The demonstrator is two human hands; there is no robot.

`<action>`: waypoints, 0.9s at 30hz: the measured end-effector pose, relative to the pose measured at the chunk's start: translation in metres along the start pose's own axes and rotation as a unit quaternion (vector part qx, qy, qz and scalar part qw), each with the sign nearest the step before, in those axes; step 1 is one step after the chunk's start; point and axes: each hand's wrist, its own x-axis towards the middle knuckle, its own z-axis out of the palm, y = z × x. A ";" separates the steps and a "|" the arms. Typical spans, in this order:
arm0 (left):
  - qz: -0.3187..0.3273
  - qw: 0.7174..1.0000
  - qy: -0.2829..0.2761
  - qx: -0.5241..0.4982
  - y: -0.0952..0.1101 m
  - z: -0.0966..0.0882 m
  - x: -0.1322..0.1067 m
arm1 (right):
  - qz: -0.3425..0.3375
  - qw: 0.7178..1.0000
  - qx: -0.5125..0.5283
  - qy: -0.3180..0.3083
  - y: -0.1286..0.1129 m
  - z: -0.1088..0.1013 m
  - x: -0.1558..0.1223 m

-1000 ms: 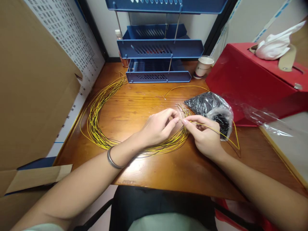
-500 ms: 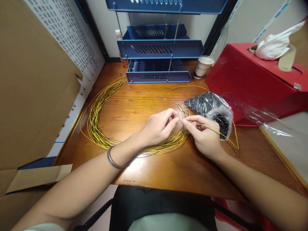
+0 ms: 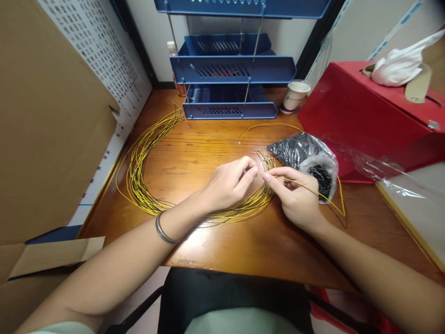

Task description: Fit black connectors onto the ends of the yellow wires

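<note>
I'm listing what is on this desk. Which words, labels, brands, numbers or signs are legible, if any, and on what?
None can be read.
Paper cup: dark print, too small to read.
White panel at the left: rows of dark marks, too small and blurred to tell whether they are writing.

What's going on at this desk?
A person's bare right hand pinches a thin yellow wire near its end. The left hand has thumb and fingers together right by that tip; whether it grips anything is too small to tell. Under the hands, a large loose coil of yellow and black wires lies on the brown wooden table. An open clear plastic bag of black pieces sits beyond the right hand.
</note>
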 end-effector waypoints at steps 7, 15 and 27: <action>-0.011 0.999 0.031 -0.010 -0.004 0.001 0.001 | 0.003 1.000 -0.003 0.006 -0.001 0.001 0.000; 0.031 0.998 0.042 -0.025 -0.001 -0.001 0.000 | 0.010 1.000 0.003 0.011 -0.001 0.000 0.001; 0.026 0.999 0.026 0.015 -0.002 0.001 -0.001 | 0.012 1.000 0.004 0.006 -0.001 0.000 0.001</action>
